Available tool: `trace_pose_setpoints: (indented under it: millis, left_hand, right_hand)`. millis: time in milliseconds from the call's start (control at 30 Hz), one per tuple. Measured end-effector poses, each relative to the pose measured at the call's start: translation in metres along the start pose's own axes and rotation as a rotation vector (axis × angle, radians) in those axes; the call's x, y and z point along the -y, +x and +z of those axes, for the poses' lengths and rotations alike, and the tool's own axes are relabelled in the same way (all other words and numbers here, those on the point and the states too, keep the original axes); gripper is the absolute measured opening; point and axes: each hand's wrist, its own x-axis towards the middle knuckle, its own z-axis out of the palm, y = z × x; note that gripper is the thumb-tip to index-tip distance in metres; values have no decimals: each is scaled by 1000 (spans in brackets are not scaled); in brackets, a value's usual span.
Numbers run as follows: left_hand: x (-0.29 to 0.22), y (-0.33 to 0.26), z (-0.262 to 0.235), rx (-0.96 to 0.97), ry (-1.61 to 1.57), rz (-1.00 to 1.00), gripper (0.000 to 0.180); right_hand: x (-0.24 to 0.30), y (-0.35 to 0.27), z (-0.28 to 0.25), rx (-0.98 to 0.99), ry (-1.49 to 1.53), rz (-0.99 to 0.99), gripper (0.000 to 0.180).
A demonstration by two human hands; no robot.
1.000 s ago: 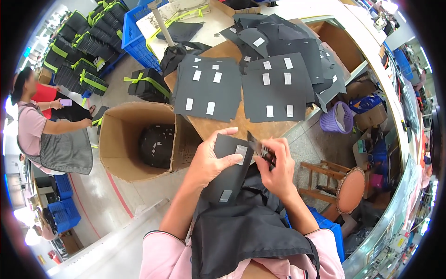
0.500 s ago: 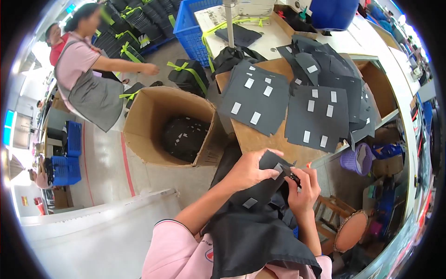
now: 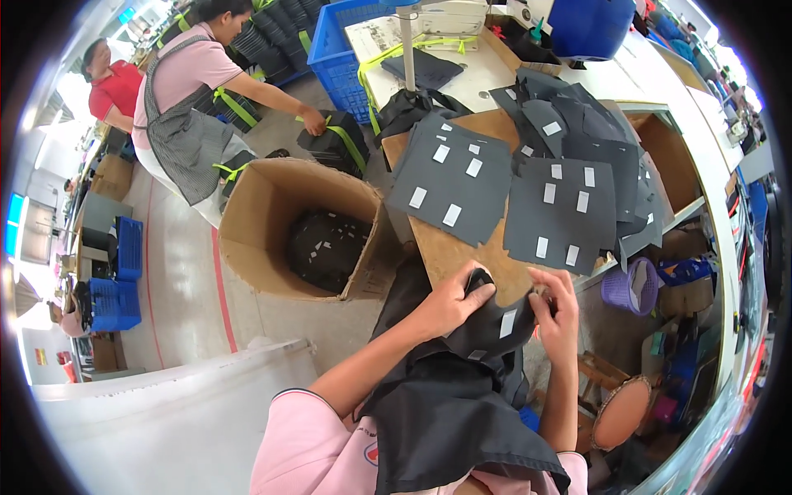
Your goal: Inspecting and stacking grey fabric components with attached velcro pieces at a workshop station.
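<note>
Left hand (image 3: 450,304) fingers clenched on black fabric piece (image 3: 495,326), at the near edge of the bench (image 3: 462,256). Right hand (image 3: 559,313) fingers pinch the same piece. Cardboard box (image 3: 272,206) left of bench.

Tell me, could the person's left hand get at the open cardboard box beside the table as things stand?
Probably yes, once it lets go: the cardboard box stands open-topped just left of the left hand, nothing between them. But that hand now grips a black fabric piece.

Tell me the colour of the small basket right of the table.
Purple basket, clearest in the head view.
</note>
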Motion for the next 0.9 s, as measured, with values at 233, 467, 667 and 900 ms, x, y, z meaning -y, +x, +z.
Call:
trace_pose_setpoints:
  millis: [233,467,667,900]
  left_hand:
    - [-7,2,-12,116,-176,-144,56]
    - [-7,4,-9,107,-218,-149,61]
    - [-3,2,0,24,-327,-283,17]
    - [-4,0,3,-77,-252,-251,18]
  right_hand:
    - [-12,-7,-18,330,159,270,7]
    - [-20,-10,-6,-12,332,377,8]
    - [-23,-22,4,-193,-84,58,15]
    - [-9,-39,1,-114,-368,-252,30]
